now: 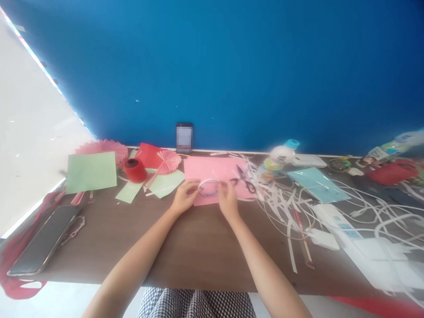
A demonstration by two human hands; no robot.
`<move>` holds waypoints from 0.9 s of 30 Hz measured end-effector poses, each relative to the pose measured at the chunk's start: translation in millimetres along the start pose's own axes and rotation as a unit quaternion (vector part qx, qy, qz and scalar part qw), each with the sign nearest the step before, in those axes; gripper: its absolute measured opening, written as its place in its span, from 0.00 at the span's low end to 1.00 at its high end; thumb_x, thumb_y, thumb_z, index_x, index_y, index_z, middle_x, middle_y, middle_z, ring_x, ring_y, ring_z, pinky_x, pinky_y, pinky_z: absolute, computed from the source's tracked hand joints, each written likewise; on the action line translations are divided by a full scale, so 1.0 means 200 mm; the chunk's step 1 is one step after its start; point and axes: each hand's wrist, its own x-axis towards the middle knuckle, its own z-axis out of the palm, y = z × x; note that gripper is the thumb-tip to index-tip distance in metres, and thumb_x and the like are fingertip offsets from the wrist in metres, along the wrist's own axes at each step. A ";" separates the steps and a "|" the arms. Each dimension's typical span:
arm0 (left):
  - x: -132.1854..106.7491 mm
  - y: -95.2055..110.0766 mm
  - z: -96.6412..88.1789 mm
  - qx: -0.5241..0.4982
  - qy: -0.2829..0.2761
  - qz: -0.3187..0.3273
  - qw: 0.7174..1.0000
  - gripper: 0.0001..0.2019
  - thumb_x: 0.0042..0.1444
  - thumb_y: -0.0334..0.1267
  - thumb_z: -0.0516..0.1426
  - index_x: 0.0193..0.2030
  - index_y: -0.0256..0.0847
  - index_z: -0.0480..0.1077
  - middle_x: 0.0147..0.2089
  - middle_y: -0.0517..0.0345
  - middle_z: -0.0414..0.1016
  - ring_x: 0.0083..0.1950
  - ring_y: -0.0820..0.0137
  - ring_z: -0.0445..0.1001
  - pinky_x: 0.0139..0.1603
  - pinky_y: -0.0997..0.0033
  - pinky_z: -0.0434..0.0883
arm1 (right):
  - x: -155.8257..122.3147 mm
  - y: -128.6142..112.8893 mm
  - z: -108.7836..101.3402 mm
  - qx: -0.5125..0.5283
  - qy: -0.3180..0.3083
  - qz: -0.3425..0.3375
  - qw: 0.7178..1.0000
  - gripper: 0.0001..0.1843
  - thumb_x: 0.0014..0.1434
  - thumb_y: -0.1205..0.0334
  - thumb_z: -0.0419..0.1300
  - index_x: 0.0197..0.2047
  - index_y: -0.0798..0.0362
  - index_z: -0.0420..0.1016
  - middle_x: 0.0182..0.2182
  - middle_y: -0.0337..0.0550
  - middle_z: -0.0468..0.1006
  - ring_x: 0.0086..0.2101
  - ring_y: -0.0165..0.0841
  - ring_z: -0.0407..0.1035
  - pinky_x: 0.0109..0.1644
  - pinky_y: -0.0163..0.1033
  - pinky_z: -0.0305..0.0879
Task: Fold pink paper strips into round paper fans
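Between my two hands is a thin, pale ring, which looks like a roll of clear tape. My left hand has its fingers closed on the ring's left side. On the other side, my right hand pinches the ring's right edge. Both hands hover at or just above a pink paper sheet lying on the brown table. Dark-handled scissors lie on the sheet, just right of my right hand. Fine detail at the fingertips is blurred.
Left are a green paper sheet, a red thread spool, a pink paper fan and a smartphone. Right are a white bottle, paper strips, tangled cables and a power strip. Behind rises a blue wall.
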 end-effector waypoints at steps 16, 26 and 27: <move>-0.03 0.06 0.06 0.102 -0.046 0.114 0.987 0.15 0.53 0.33 0.52 0.49 0.44 0.66 0.49 0.51 0.66 0.51 0.66 0.66 0.50 0.63 0.66 | -0.05 -0.12 0.01 0.024 -0.042 -0.116 0.992 0.05 0.54 0.66 0.54 0.32 0.49 0.70 0.43 0.45 0.70 0.46 0.35 0.64 0.51 0.47 0.61; -0.02 0.09 0.06 0.150 -0.071 0.112 0.980 0.10 0.57 0.34 0.46 0.42 0.40 0.65 0.44 0.48 0.65 0.47 0.67 0.66 0.47 0.66 0.66 | -0.04 -0.17 -0.01 0.089 -0.019 -0.015 0.996 0.05 0.54 0.61 0.54 0.31 0.52 0.67 0.39 0.47 0.71 0.44 0.36 0.65 0.48 0.46 0.62; -0.02 0.08 0.05 0.170 -0.071 0.117 0.976 0.10 0.57 0.35 0.46 0.42 0.40 0.65 0.44 0.48 0.65 0.46 0.67 0.66 0.46 0.67 0.66 | -0.04 -0.17 -0.01 0.098 -0.018 -0.003 0.995 0.05 0.54 0.60 0.54 0.31 0.52 0.67 0.39 0.47 0.71 0.44 0.36 0.65 0.47 0.45 0.62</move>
